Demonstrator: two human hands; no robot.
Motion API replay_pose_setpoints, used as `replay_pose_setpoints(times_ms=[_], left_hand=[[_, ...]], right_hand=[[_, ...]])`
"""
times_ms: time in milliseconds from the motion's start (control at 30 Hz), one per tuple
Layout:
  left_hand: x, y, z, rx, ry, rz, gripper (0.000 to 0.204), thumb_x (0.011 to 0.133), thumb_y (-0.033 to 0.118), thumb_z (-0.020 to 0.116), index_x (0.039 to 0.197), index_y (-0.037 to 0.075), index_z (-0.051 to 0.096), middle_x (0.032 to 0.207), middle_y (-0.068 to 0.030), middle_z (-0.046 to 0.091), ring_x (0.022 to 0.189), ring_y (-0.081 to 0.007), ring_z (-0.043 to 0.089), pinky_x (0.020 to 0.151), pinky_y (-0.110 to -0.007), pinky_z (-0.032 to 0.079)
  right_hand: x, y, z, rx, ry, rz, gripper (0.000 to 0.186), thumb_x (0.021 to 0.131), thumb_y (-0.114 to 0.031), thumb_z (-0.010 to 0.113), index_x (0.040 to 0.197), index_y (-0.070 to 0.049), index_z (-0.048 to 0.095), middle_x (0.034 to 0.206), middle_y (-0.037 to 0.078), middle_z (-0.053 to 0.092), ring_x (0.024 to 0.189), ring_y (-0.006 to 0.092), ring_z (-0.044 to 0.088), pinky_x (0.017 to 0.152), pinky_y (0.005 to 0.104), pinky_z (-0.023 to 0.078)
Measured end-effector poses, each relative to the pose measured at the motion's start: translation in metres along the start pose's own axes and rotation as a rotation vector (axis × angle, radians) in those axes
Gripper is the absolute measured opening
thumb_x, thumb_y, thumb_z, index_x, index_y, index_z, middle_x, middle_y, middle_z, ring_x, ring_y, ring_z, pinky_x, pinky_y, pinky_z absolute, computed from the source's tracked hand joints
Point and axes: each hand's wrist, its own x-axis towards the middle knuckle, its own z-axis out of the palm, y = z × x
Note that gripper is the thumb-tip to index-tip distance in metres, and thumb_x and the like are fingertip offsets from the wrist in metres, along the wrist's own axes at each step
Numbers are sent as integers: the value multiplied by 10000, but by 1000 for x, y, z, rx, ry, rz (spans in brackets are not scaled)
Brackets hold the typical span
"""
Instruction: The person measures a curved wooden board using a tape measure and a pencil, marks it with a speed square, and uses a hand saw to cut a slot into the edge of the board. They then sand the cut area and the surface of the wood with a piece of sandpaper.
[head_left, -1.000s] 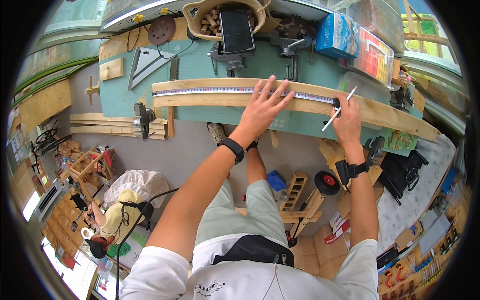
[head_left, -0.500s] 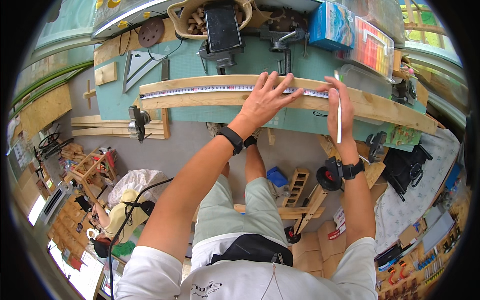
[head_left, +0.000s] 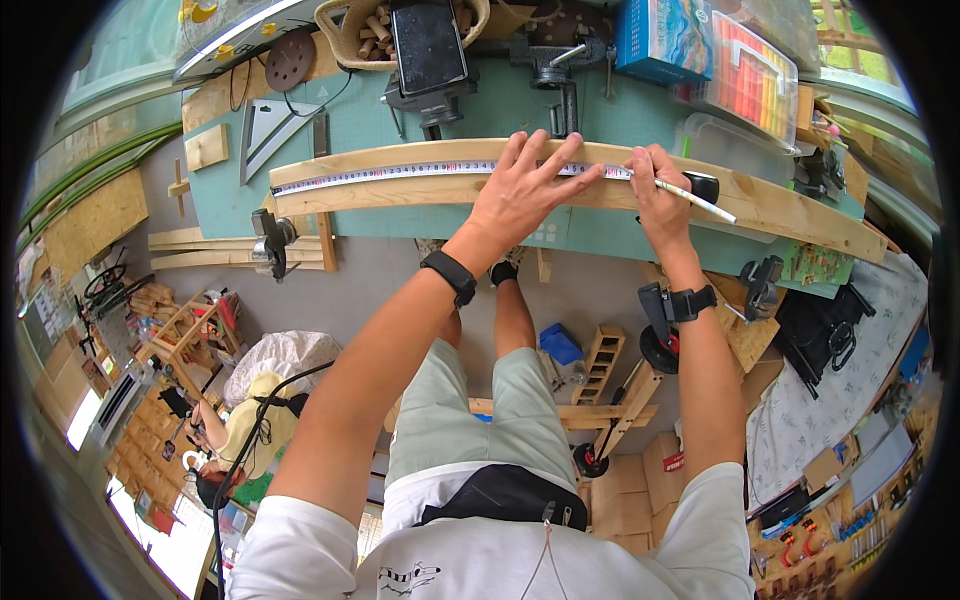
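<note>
A long pale wooden board [head_left: 790, 215] lies across the green workbench, and a white tape measure blade [head_left: 400, 171] is stretched along it from its left end. My left hand [head_left: 518, 195] rests on the blade and board with its fingers spread. Close by on the right, my right hand [head_left: 660, 205] is closed round a white pencil [head_left: 712, 206]. The pencil's back end slants out to the right, while its tip is hidden by my fingers at the blade. Just beyond that hand sits the black tape measure case [head_left: 705, 186].
Vises [head_left: 565, 70], a phone on a stand [head_left: 428, 45], a basket of wood pieces [head_left: 345, 38] and a set square [head_left: 268, 138] are along the bench's far side. Clamps [head_left: 272, 243] stick out at its near edge. At lower left, another person [head_left: 258, 420] is seen.
My right hand has turned and come down to the board by the tape. The pencil has swung from nearly upright in the picture to a slant. My left hand stays on the tape.
</note>
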Motion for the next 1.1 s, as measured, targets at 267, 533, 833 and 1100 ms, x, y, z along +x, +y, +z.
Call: replay_pose_setpoints(times_ms=[267, 533, 833, 1100], left_hand=[[0, 0, 3, -16, -10, -10, 778, 824, 113, 711, 1510, 402, 484, 1489, -46, 496, 1226, -314, 509, 1108, -486, 398], [0, 0, 3, -26, -15, -17, 792, 824, 114, 719, 1517, 409, 474, 1490, -44, 496, 1232, -318, 502, 1108, -489, 399], [0, 0, 2, -21, -32, -16, 805, 824, 98, 712, 1526, 408, 464, 1493, -47, 494, 1227, -320, 503, 1111, -494, 395], [1, 1, 1, -26, -41, -19, 801, 833, 110, 713, 1531, 408, 457, 1501, -50, 488, 1236, -325, 500, 1111, -500, 395]], right_hand=[[-1, 3, 4, -16, -12, -37, 337, 1075, -284, 552, 894, -3, 597, 770, 160, 695, 663, 302, 676, 626, 359, 511], [0, -5, 2, -40, -24, -53, 320, 1076, -272, 553, 904, -5, 592, 797, 166, 705, 695, 330, 686, 640, 369, 520], [0, -5, 2, -43, -35, -46, 331, 1073, -283, 562, 899, -2, 590, 805, 170, 709, 706, 333, 692, 643, 368, 524], [0, -5, 4, -20, -12, -55, 334, 1074, -291, 563, 905, -6, 606, 764, 148, 690, 663, 296, 672, 629, 358, 514]])
